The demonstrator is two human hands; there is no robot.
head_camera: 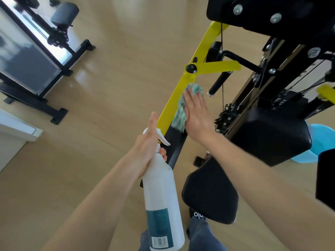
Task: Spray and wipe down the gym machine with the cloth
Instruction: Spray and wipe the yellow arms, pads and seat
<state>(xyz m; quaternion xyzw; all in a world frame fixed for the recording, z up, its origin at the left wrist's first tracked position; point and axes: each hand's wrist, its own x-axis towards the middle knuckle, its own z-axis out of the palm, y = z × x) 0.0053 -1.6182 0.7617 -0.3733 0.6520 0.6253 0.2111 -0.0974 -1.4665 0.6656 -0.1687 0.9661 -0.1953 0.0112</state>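
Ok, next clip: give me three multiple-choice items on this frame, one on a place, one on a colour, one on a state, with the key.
1. Where is the cloth?
A. Draped over the black seat pad
B. Pressed against the yellow bar
C. Lying on the floor

2. What colour is the label on the spray bottle?
A. Red
B. Orange
C. Teal

3. How is the right hand on the cloth?
A. Flat, fingers straight, pressing it
B. Balled in a fist around it
C. Away from it, hanging idle

Key: 1 B, the cloth lies between the palm and the yellow bar. 2 C, a teal panel sits low on the white bottle held by the left hand. 3 A, the fingers are straight along the cloth.
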